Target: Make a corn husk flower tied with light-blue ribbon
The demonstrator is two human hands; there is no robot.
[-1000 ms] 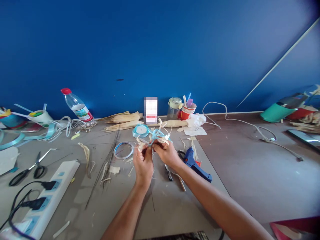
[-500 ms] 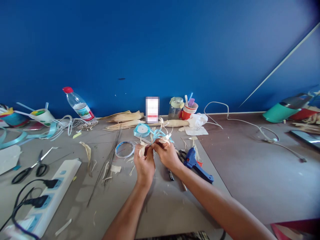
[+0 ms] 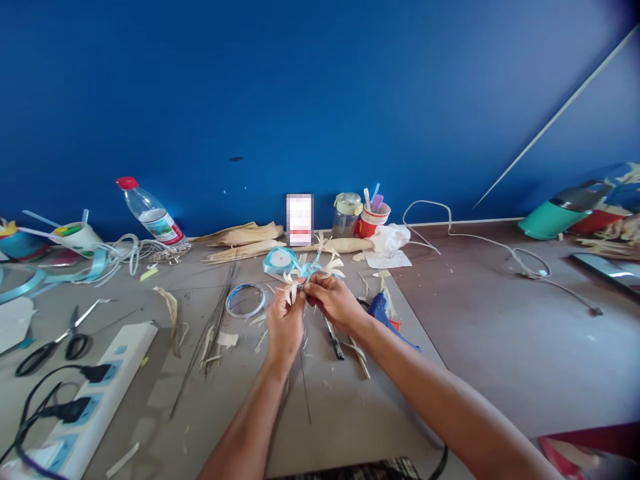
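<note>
Petals and blue strips: a small bunch of curled, straw-white, husk-like petals and light blue ribbon-like strips [image 3: 309,267] is held up over the middle of the matt grey worktop [image 3: 225,407], well apart from its right edge.
Left hand: the left hand [image 3: 286,323] has its thumb and forefinger tips pressed together at the base of the bunch, the other fingers curled in.
Right hand: the right hand [image 3: 335,301] pinches the same spot, thumb against forefinger with hardly a gap, knuckles uppermost.
Delicate grip: the petals look brittle, so pressure is best kept at the base — one hand holding steady, the other making small, slow adjustments.
Thin dark wire: a slim dark wire [image 3: 305,387] runs below the hands towards the near edge; whether it joins the bunch cannot be told.
Forearms: both reach in from the near edge, the left rising steeply, the right slanting from the near right corner; the hands nearly touch.
Around the hands: a light blue ribbon spool [image 3: 280,260] lies beyond them towards the far edge; a blue plastic glue gun [image 3: 381,308] lies near the right edge, partly behind the right forearm.
</note>
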